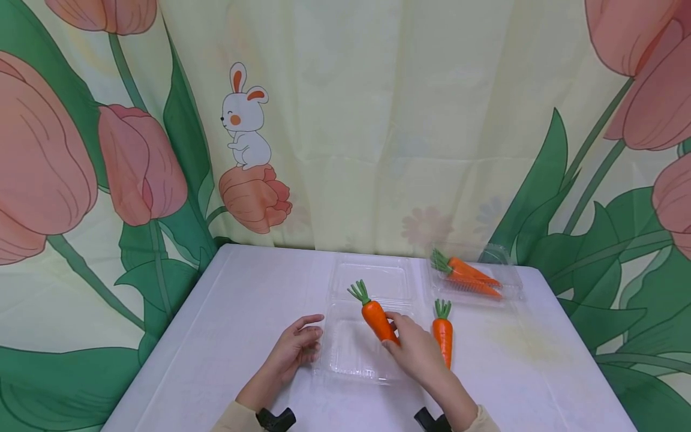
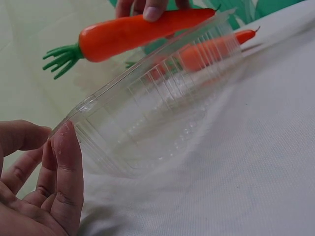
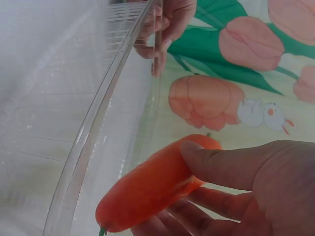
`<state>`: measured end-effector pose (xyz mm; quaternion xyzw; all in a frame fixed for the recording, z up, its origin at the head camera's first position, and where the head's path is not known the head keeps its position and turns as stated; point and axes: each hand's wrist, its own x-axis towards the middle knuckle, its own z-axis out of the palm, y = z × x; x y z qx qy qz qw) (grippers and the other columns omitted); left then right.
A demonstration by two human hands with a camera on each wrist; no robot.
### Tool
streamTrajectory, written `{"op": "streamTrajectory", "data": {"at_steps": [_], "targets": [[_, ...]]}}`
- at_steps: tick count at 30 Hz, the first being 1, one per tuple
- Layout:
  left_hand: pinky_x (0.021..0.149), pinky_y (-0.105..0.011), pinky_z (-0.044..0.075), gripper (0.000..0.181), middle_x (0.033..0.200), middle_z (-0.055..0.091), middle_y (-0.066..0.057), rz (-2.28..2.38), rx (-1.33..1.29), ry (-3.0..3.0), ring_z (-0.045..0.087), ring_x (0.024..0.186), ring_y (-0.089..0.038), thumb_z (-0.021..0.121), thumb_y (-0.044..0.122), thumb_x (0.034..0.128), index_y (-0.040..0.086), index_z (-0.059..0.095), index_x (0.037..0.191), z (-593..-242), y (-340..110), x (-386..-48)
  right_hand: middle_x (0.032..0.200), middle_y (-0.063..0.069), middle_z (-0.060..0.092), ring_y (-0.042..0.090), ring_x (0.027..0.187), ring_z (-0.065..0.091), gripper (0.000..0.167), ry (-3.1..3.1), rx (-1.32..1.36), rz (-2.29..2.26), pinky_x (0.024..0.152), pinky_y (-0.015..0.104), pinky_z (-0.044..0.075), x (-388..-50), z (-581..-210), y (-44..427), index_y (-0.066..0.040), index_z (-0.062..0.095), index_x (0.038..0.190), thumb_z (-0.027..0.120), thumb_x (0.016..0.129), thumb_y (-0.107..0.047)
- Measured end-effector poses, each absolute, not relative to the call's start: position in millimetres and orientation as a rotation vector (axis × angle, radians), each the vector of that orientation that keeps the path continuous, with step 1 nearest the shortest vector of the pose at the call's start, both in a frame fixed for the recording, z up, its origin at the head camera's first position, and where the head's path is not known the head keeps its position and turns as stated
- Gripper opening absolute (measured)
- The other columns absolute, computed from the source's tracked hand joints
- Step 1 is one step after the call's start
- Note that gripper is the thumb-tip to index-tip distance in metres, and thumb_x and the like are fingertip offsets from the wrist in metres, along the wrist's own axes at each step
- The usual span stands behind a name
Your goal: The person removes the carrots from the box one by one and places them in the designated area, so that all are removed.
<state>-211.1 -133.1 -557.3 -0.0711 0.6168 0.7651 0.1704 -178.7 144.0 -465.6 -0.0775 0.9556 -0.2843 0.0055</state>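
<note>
right hand [image 1: 415,348], close to its wrist camera, grips an orange carrot [image 1: 379,321] above a clear container

thumb and fingers are clamped on the carrot's body, the thumb plain to see across it in the right wrist view. in the head view the carrot hangs at the lower centre of the frame, tilted, its green tops [image 1: 359,291] pointing to the upper left, over the clear container [image 1: 345,360]. the left wrist view shows it above the container's rim, apart from the bottom.

left hand [image 1: 294,348], left of the container in the head view, has its fingertips together on the rim, pinching it near a corner; the other fingers are loosely bent.

the container lies open on the white tablecloth [image 1: 216,324], its clear lid [image 1: 391,276] laid back toward the top of the frame. just right of it a second carrot [image 1: 442,336] lies with its tops toward the top of the frame and its lower end hidden by the right arm. farther out, at the right of centre, a clear box [image 1: 510,294] holds two more carrots [image 1: 471,273], their tops to the left.

black wrist mounts [image 1: 276,419] and beige sleeves [image 1: 237,418] show at the bottom edge. behind the table hangs a pale curtain [image 1: 345,120] printed with pink tulips [image 1: 143,171] and a white rabbit [image 1: 251,129].
</note>
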Motion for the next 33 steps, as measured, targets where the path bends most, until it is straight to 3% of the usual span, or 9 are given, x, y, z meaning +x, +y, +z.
{"op": "streamTrajectory", "data": {"at_steps": [11, 22, 27, 33], "targets": [[0.058, -0.023, 0.052, 0.052, 0.093, 0.068, -0.001, 2.18, -0.192, 1.739, 0.061, 0.069, -0.012, 0.071, 0.015, 0.0966, 0.005, 0.052, 0.144, -557.7, -133.5, -210.5, 0.114, 0.011, 0.071, 0.017, 0.081, 0.066, 0.063, 2.917, -0.114, -1.019, 0.072, 0.038, 0.061, -180.4, -460.5, 149.4, -0.003, 0.055, 0.143, 0.082, 0.088, -0.014], [0.058, -0.024, 0.052, 0.05, 0.093, 0.067, -0.001, 2.174, -0.212, 1.751, 0.061, 0.069, -0.013, 0.069, 0.014, 0.0973, 0.006, 0.052, 0.143, -556.6, -131.8, -210.3, 0.114, 0.017, 0.068, 0.019, 0.081, 0.066, 0.089, 2.813, -0.061, -1.241, 0.067, 0.037, 0.063, -182.7, -458.1, 165.3, -0.013, 0.026, 0.162, 0.078, 0.091, -0.009], [0.059, -0.024, 0.053, 0.049, 0.093, 0.068, -0.002, 2.169, -0.214, 1.763, 0.06, 0.069, -0.013, 0.068, 0.015, 0.0981, 0.006, 0.053, 0.143, -555.4, -131.3, -210.9, 0.114, 0.018, 0.065, 0.021, 0.084, 0.068, 0.091, 2.797, -0.032, -1.279, 0.064, 0.034, 0.062, -181.3, -454.8, 174.6, -0.018, 0.021, 0.164, 0.076, 0.093, -0.009], [0.059, -0.024, 0.053, 0.047, 0.093, 0.068, -0.003, 2.168, -0.207, 1.764, 0.06, 0.069, -0.014, 0.067, 0.015, 0.0989, 0.006, 0.053, 0.143, -555.6, -131.4, -210.7, 0.113, 0.018, 0.065, 0.018, 0.078, 0.067, 0.091, 2.744, 0.038, -1.316, 0.062, 0.031, 0.061, -181.3, -453.6, 186.3, -0.016, 0.019, 0.164, 0.076, 0.093, -0.009]]}}
